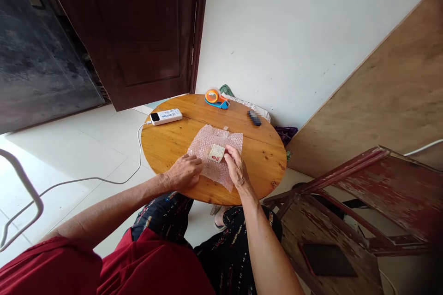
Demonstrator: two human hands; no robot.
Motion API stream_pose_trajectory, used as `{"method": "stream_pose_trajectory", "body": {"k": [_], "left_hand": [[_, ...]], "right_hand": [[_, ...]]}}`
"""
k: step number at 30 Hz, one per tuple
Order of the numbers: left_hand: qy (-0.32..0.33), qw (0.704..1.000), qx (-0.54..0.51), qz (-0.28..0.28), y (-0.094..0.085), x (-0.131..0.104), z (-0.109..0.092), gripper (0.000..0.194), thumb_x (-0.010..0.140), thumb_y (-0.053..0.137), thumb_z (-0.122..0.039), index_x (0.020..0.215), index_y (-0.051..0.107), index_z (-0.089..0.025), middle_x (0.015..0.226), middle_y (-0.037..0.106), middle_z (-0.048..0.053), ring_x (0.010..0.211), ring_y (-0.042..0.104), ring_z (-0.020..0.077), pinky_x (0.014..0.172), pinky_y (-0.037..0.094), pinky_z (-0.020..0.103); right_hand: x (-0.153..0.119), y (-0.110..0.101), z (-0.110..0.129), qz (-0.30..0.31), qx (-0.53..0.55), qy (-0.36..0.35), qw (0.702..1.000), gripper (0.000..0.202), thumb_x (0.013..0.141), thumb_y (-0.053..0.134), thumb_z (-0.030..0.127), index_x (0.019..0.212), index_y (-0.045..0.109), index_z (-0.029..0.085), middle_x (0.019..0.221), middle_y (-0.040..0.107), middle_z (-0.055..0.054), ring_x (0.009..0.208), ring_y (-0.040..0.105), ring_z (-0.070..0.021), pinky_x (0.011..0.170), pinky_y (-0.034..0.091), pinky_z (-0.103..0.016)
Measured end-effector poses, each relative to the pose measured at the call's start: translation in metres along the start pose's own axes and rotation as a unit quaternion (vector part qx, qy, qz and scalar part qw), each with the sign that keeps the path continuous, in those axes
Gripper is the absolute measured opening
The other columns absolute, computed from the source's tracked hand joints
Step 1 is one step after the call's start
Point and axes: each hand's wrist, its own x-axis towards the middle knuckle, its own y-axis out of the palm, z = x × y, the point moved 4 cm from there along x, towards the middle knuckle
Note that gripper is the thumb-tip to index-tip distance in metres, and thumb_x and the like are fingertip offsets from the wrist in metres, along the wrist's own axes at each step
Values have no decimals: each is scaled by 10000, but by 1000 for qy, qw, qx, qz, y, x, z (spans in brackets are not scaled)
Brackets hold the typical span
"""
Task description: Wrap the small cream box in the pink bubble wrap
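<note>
A small cream cardboard box (pixel 216 153) with print and a red mark rests on a sheet of pinkish bubble wrap (pixel 221 137). My right hand (pixel 237 167) is at the box's right side, its thumb and fingertips bent in against it. At the lower left edge of the wrap, my left hand (pixel 186 171) is closed with its fingers curled over that edge; the fingertips are hidden. Both lie on a round wooden table (pixel 266 166).
On the table's far side stand an orange and blue tape dispenser (pixel 215 97) and a dark blurred object (pixel 254 118). A white device (pixel 166 116) with a cable sits at the left. A worn wooden chair (pixel 311 221) holding a dark tablet-like item (pixel 327 259) is at the right.
</note>
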Motion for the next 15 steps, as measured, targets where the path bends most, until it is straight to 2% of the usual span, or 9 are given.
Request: {"method": "stream_pose_trajectory", "body": {"k": [4, 6, 9, 11, 13, 15], "left_hand": [[-45, 994, -73, -61, -15, 3, 5, 105, 778, 525, -128, 775, 616, -183, 884, 698, 71, 896, 629, 210, 843, 475, 329], [-90, 986, -106, -89, -23, 9, 9, 82, 765, 552, -154, 780, 624, -189, 849, 709, 54, 843, 650, 199, 797, 482, 305], [-168, 971, -140, -92, -32, 23, 15, 86, 774, 557, -198, 792, 641, -199, 779, 720, 29, 715, 661, 180, 670, 468, 268], [-195, 966, -145, -85, -36, 34, 18, 114, 786, 542, -205, 811, 654, -204, 766, 729, 23, 697, 671, 180, 638, 453, 256], [-204, 966, -137, -79, -39, 46, 21, 135, 789, 533, -202, 820, 664, -207, 775, 736, 27, 723, 683, 192, 644, 450, 258], [-207, 966, -133, -73, -41, 56, 25, 145, 787, 531, -202, 822, 672, -207, 788, 738, 33, 735, 684, 204, 647, 448, 265]], "right_hand": [[1, -4, -1, 43, 28, 23, 998, 484, 865, 526, 493, 1280, 549, 245, 1332, 621, -100, 1238, 571, -253, 1043, 454, -448], [2, -11, -2, 65, 49, 32, 996, 481, 890, 505, 521, 1298, 541, 269, 1352, 611, -90, 1245, 571, -248, 1035, 463, -456], [3, -24, 1, 78, 54, 26, 995, 512, 915, 445, 591, 1306, 544, 275, 1309, 643, -77, 1248, 569, -245, 1072, 427, -477], [3, -31, 9, 97, 46, 14, 994, 589, 902, 439, 639, 1338, 523, 251, 1311, 638, -95, 1282, 539, -258, 1094, 395, -487], [2, -34, 22, 125, 33, 3, 992, 683, 847, 535, 650, 1387, 474, 236, 1339, 611, -120, 1307, 513, -281, 1081, 404, -484], [4, -35, 35, 140, -11, -8, 990, 788, 747, 691, 584, 1411, 442, 241, 1347, 593, -124, 1294, 517, -293, 1059, 420, -467]]}}
